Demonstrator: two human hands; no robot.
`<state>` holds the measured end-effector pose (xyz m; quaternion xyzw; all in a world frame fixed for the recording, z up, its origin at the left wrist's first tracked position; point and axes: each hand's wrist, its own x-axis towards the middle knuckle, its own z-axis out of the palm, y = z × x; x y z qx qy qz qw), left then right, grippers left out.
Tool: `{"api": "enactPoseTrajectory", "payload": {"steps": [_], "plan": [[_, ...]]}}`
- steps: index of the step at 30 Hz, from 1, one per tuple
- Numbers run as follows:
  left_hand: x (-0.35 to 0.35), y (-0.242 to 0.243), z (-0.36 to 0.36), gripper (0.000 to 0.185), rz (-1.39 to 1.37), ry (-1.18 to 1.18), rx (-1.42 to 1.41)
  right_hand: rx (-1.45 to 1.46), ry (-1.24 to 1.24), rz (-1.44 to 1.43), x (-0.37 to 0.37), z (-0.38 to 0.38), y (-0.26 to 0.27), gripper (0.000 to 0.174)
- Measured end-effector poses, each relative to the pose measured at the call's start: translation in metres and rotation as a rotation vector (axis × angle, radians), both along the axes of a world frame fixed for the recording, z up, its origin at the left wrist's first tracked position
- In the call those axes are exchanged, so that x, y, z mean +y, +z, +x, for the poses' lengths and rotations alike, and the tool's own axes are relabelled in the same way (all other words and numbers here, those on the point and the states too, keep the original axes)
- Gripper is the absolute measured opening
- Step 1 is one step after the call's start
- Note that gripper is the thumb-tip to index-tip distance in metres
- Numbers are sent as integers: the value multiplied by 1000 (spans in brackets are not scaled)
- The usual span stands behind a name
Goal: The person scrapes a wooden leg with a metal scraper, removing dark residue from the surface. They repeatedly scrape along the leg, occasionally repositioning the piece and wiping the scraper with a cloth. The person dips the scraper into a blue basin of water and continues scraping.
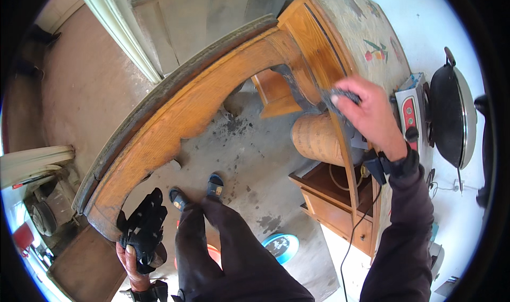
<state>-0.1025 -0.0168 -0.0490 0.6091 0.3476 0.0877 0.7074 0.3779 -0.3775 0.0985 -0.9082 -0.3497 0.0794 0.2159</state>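
My left hand (135,268) grips a dark, light-speckled cloth or glove (145,226) at the lower left, beside the near end of a long curved wooden furniture part (175,122). That part has a scalloped lower edge and a dark, worn top rail. Its far end bends down near my right hand (364,110), which is blurred and closed on a grey scouring pad or cloth (342,99). The pad is at the edge of a wooden cabinet (318,43); whether it touches the curved part I cannot tell.
A wok (448,110) and a stove with a red panel (410,114) stand at right. A cardboard roll (318,138) lies by a drawer unit (338,210). A blue-rimmed basin (281,248) is on the wet-spotted floor. A black cable (354,230) hangs from my right wrist.
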Motion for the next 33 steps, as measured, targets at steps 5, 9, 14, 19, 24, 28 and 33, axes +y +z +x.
{"api": "enactPoseTrajectory", "payload": {"steps": [5,9,14,19,24,28,33], "plan": [[-8,21,17,60,-55,205,44,-31,5,-10,37,3,-18,16],[-8,29,23,56,-156,77,-2,-41,89,-304,38,-15,-7,13],[-13,33,31,57,-220,122,22,-193,34,129,48,7,-20,15],[-15,41,41,58,-292,124,30,-250,-75,288,99,38,-54,18],[-10,39,45,59,-360,104,-28,-362,-173,85,141,1,-52,20],[-7,33,47,53,-391,31,-53,-371,-42,136,180,-54,-53,14],[-6,30,52,42,-462,37,-130,-380,152,214,242,-151,-63,14]]}}
